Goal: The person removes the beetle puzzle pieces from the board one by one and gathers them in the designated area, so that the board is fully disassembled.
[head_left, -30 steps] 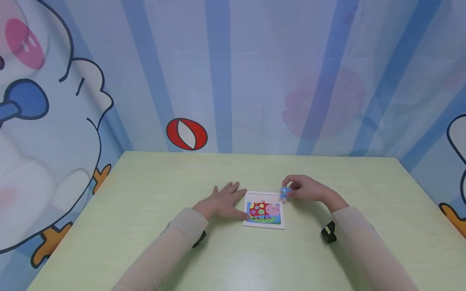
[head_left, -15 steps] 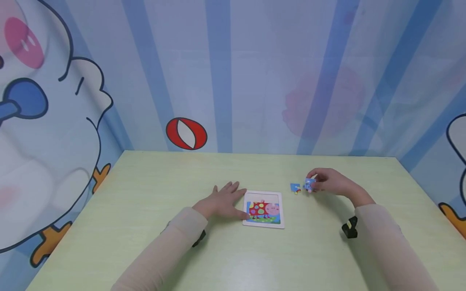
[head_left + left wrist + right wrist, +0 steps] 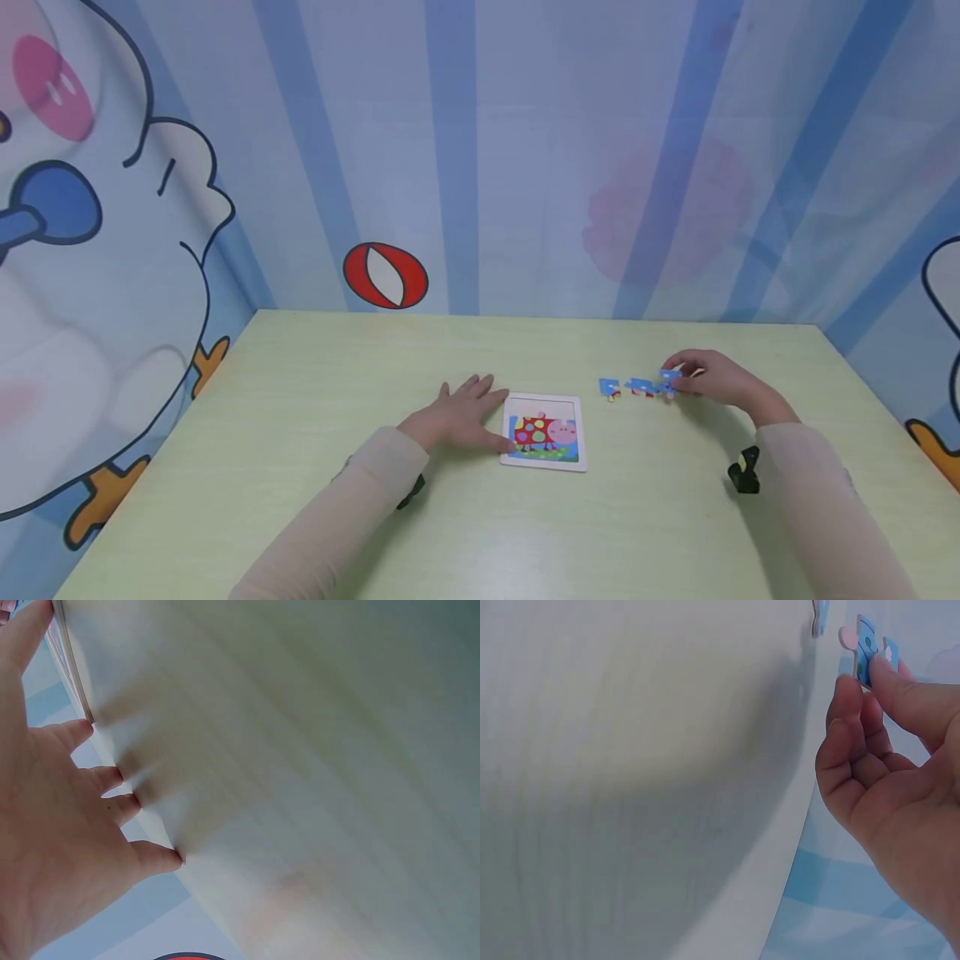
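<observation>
Farther right than half a second ago, a person's right hand pinches a blue puzzle piece (a pink knob juts from its edge) between thumb and fingers at the counter. Newly revealed to its left, a second piece lies just beside it, with a third piece farther left. Fingers spread, the left hand rests at the left edge of the pale puzzle frame, between the two hands, which shows a pictured pig in polka-dot red.
</observation>
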Available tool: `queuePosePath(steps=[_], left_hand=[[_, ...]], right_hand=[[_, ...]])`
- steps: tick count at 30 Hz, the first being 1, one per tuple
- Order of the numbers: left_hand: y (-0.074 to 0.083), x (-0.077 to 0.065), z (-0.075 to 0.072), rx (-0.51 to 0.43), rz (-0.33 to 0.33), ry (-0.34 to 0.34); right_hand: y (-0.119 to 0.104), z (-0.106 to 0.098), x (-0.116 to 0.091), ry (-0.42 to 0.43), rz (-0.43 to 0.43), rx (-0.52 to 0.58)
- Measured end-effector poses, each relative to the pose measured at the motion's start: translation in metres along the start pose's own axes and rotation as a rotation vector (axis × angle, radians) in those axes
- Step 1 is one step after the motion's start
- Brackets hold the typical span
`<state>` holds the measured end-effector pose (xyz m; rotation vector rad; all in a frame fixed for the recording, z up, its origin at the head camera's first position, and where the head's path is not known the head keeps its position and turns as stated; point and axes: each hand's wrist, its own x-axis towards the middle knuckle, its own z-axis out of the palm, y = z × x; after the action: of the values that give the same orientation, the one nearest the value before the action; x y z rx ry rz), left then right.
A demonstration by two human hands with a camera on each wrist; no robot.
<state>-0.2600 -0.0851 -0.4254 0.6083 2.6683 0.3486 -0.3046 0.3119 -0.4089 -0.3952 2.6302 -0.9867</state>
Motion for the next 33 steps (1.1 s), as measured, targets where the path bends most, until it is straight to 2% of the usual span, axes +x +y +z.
queuePosePath(steps=[13,22,33], left_hand=[[-0.003,0.003,0.004,0.002,-0.001,0.005],[-0.005,0.005,0.006,0.001,0.002,0.016],[-0.004,0.004,0.004,0.005,-0.001,0.013]], right_hand=[[0.006,-0.001,-0.004,0.02,0.07,-0.072],[0.012,0.003,0.001,0.025,0.051,-0.152],[0.013,0.006,0.002,0.006,0.062,-0.19]])
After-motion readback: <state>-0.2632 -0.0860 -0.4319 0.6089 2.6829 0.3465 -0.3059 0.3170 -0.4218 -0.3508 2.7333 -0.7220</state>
